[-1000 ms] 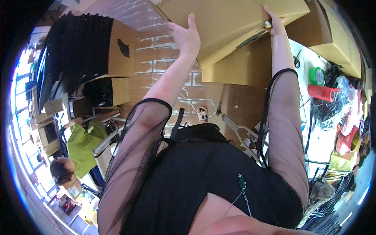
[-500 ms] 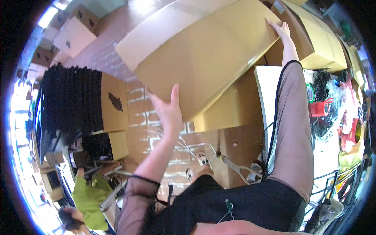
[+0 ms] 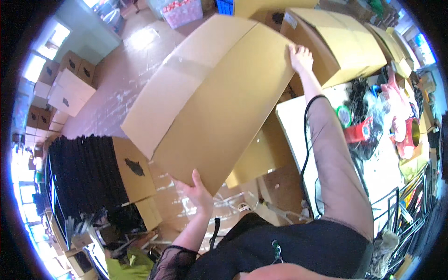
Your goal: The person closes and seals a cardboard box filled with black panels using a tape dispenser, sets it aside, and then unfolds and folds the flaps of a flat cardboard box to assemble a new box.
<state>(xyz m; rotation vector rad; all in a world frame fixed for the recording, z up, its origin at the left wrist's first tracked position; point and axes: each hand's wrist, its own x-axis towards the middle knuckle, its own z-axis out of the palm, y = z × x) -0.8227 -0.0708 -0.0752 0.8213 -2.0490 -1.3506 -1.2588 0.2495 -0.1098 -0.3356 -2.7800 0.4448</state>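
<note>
Mid-carry: big taped cardboard box [image 3: 210, 107] held tilted in the air, over the floor. Left hand [image 3: 198, 189] grips its near lower corner, fingers wrapped on the edge; right hand [image 3: 301, 57] presses flat-ish on far upper corner. Box sits btwn both hands, beside stacked cartons [image 3: 345, 46]. Next prob needs a level, steady two-hand grip.

two hands [image 3: 198, 189], one held carton [image 3: 210, 102]

Large carton [image 3: 219, 98]: plain tan cardboard, one paler tape strip across its top. Sleeve [image 3: 333, 163]: sheer dark mesh (black trim). Side box [image 3: 133, 170]: tan with a black mark. Tape rolls [image 3: 357, 133]: apparently red, beside one green.
</note>
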